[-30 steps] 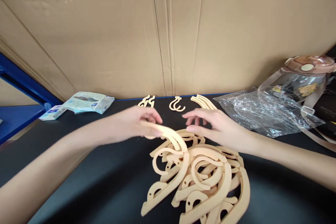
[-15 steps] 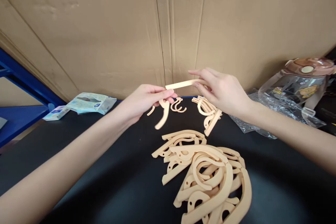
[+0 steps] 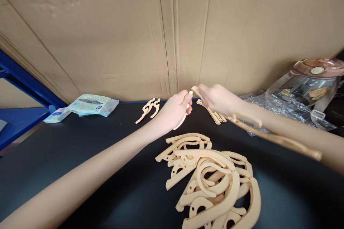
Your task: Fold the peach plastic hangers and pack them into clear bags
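My left hand (image 3: pixel 178 111) is closed around a beige hanger hook (image 3: pixel 180 123); its tip pokes out above the thumb, and the fingers hide its middle. Just right of it, my right hand (image 3: pixel 216 97) is smeared by motion and closed on a folding hanger (image 3: pixel 279 137), whose arms trail blurred down across the forearm. Below both hands lies a pile of beige folding hangers (image 3: pixel 220 186), overlapping each other. Loose hanger hooks (image 3: pixel 147 110) rest at the back, left of my left hand. Stacked hanger arms (image 3: pixel 213 112) show partly beneath my right hand.
A cardboard wall (image 3: pixel 120 35) closes off the back of the black table (image 3: pixel 129 193). Tissue packs (image 3: pixel 92 105) lie at left near a blue frame (image 3: pixel 29 86). At right stand a clear water bottle (image 3: pixel 309 87) with a strap and crumpled clear plastic (image 3: pixel 285 109).
My left hand has moved right and turned, its fingers now wrapped around the hook. My right hand has shifted slightly down, and the folding hanger has swung out to the right along the forearm.
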Demonstrator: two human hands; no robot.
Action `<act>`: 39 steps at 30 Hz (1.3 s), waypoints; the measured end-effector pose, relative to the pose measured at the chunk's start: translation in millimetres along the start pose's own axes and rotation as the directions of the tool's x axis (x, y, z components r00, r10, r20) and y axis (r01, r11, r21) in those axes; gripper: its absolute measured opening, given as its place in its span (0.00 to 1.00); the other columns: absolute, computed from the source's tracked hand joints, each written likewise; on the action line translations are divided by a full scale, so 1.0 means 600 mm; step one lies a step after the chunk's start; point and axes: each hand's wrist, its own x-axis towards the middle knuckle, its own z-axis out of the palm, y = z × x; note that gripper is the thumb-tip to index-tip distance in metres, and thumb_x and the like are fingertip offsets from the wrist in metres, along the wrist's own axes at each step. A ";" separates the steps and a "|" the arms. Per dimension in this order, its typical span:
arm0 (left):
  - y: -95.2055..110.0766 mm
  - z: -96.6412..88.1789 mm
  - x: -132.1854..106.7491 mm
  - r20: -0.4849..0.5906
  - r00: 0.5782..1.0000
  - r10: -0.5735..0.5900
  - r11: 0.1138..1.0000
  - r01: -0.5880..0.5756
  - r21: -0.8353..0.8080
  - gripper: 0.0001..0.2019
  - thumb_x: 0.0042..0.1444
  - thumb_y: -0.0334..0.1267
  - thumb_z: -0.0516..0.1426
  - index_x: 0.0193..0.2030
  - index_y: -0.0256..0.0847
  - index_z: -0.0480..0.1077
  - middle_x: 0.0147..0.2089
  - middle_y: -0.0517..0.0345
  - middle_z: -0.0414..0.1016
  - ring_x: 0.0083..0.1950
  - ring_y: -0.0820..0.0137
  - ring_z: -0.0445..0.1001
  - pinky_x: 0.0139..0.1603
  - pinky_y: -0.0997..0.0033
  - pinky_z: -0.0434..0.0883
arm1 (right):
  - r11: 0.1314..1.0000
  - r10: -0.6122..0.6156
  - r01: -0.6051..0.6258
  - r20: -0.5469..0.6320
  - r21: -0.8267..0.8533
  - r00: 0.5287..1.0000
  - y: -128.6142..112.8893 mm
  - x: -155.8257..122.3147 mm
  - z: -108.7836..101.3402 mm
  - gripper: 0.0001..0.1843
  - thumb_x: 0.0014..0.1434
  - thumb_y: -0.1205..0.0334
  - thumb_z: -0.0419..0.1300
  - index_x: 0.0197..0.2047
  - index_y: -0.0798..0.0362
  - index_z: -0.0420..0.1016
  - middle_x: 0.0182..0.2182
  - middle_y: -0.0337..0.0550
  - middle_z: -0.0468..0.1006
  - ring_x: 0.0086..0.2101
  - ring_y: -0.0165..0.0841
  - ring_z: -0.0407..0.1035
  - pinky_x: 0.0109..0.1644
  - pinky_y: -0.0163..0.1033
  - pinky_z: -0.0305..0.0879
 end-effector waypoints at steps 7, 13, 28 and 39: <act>-0.079 -0.130 0.033 -0.198 0.968 -0.157 0.941 0.207 0.266 0.14 0.46 0.50 0.62 0.26 0.40 0.75 0.28 0.56 0.74 0.41 0.57 0.72 0.40 0.66 0.64 | 0.667 0.409 -0.165 -0.171 0.727 0.896 0.042 0.001 -0.062 0.15 0.68 0.63 0.43 0.40 0.57 0.70 0.17 0.35 0.68 0.15 0.26 0.63 0.17 0.31 0.54; -0.072 -0.096 0.028 -0.294 0.953 -0.080 0.961 0.151 0.230 0.32 0.57 0.63 0.47 0.50 0.39 0.74 0.60 0.45 0.70 0.65 0.50 0.60 0.59 0.55 0.62 | 0.281 0.482 0.165 -0.288 0.945 0.828 0.015 -0.001 -0.085 0.11 0.64 0.70 0.46 0.34 0.54 0.66 0.22 0.38 0.76 0.23 0.27 0.72 0.28 0.33 0.68; -0.021 0.018 -0.051 0.276 0.958 -0.084 0.877 0.202 -0.436 0.12 0.56 0.44 0.62 0.31 0.36 0.73 0.31 0.55 0.79 0.24 0.80 0.60 0.28 0.77 0.60 | 0.875 -0.412 0.353 -0.128 -0.331 0.902 0.006 -0.080 -0.003 0.11 0.67 0.64 0.50 0.46 0.55 0.72 0.32 0.43 0.79 0.31 0.35 0.73 0.34 0.39 0.63; -0.001 0.019 -0.038 0.190 0.981 -0.044 0.997 0.057 -0.061 0.07 0.56 0.36 0.58 0.29 0.37 0.72 0.32 0.55 0.79 0.22 0.78 0.63 0.21 0.78 0.57 | 0.909 -0.238 0.239 0.043 -0.343 0.970 -0.013 -0.056 0.006 0.10 0.62 0.76 0.49 0.39 0.59 0.71 0.27 0.44 0.76 0.22 0.31 0.67 0.24 0.37 0.50</act>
